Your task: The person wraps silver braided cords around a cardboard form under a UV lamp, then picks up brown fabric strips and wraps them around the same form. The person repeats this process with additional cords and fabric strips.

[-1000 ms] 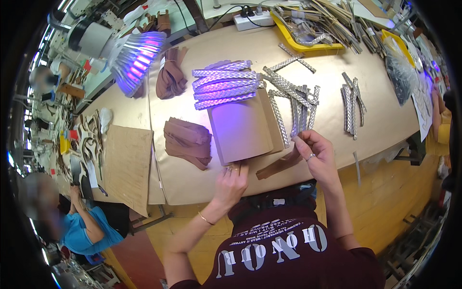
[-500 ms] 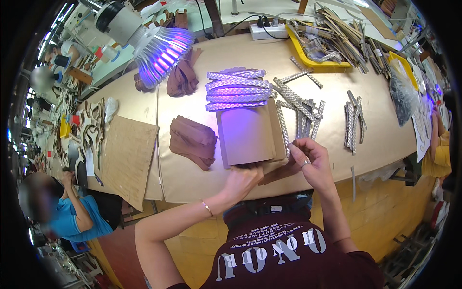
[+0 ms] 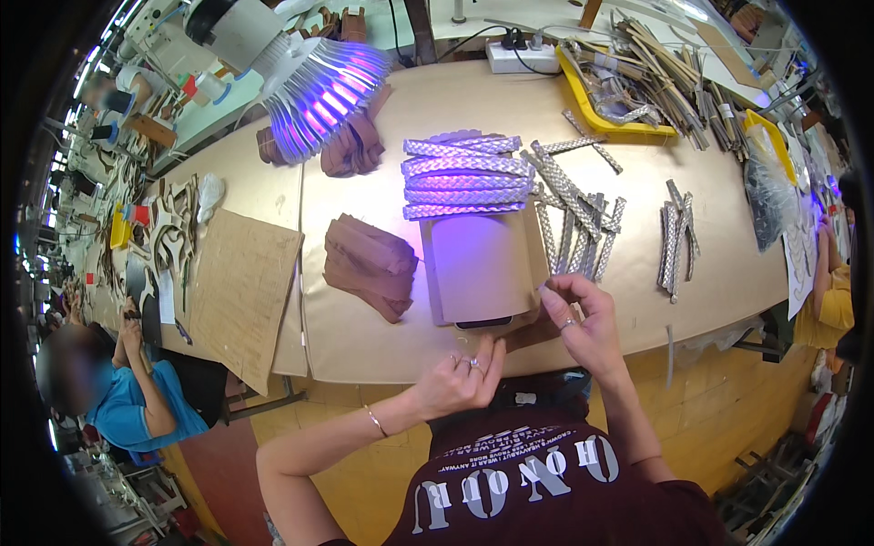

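Near the front table edge, a dark brown flat strip spans the gap between my hands. My right hand pinches its right end between thumb and forefinger, beside the cardboard block's lower right corner. My left hand is closed, its fingertips pressed together at the strip's left end; the exact grip is partly hidden. Just beyond stands the cardboard block with a curved tan top and a dark slot at its near end. Pale braided straps lie stacked across its far end. Left of it rests a stack of brown strips.
A finned lamp hangs over the far left. Loose braided pieces lie to the right, with a smaller bunch beyond. A yellow tray and power strip sit at the back. A co-worker in blue sits left.
My left hand has drawn back from the block's near end toward me, uncovering the dark slot. My right hand stays by the block's corner, still pinching. The view has shifted slightly.
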Motion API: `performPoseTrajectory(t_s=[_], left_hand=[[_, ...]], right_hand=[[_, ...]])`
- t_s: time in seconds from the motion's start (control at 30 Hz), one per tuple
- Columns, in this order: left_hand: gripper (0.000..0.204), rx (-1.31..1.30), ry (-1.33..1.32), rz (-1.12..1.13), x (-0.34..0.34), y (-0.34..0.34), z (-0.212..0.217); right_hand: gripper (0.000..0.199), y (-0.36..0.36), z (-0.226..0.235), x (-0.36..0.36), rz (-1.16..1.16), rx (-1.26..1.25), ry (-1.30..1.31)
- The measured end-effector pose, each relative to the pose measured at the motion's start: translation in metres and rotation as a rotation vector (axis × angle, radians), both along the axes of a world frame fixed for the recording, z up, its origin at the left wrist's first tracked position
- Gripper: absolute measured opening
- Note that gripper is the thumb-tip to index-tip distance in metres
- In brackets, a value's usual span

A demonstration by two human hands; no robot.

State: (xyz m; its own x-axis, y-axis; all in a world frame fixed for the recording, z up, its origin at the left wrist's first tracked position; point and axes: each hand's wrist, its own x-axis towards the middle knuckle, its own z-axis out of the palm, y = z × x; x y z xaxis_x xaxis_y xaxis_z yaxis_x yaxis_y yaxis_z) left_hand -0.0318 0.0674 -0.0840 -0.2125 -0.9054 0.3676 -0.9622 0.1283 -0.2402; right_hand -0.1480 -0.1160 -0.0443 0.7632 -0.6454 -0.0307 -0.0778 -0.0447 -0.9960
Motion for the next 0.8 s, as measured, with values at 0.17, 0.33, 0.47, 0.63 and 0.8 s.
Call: performPoseTrajectory(t_s=[0.17,0.33,0.47,0.63,0.8], left_hand=[[0.039,0.052,0.119,0.310,-0.015,0.009,-0.005],[0.078,0.222,0.401,0.619,-0.024,-0.005,-0.013],[0.082,0.130,0.455,0.626,-0.029,-0.008,-0.015],[0.091,0.169,0.490,0.647,-0.041,-0.013,-0.014],[0.094,0.114,0.571,0.615,-0.048,-0.016,-0.010]], right_hand=[[0.014,-0.005,-0.001,0.000,-0.019,-0.023,0.033],[0.012,-0.010,-0.002,-0.002,-0.051,-0.049,0.028],[0.012,-0.011,-0.001,-0.004,-0.080,-0.065,0.018],[0.011,-0.012,-0.001,-0.007,-0.105,-0.043,-0.012],[0.011,-0.013,-0.002,-0.010,-0.127,0.002,-0.015]])
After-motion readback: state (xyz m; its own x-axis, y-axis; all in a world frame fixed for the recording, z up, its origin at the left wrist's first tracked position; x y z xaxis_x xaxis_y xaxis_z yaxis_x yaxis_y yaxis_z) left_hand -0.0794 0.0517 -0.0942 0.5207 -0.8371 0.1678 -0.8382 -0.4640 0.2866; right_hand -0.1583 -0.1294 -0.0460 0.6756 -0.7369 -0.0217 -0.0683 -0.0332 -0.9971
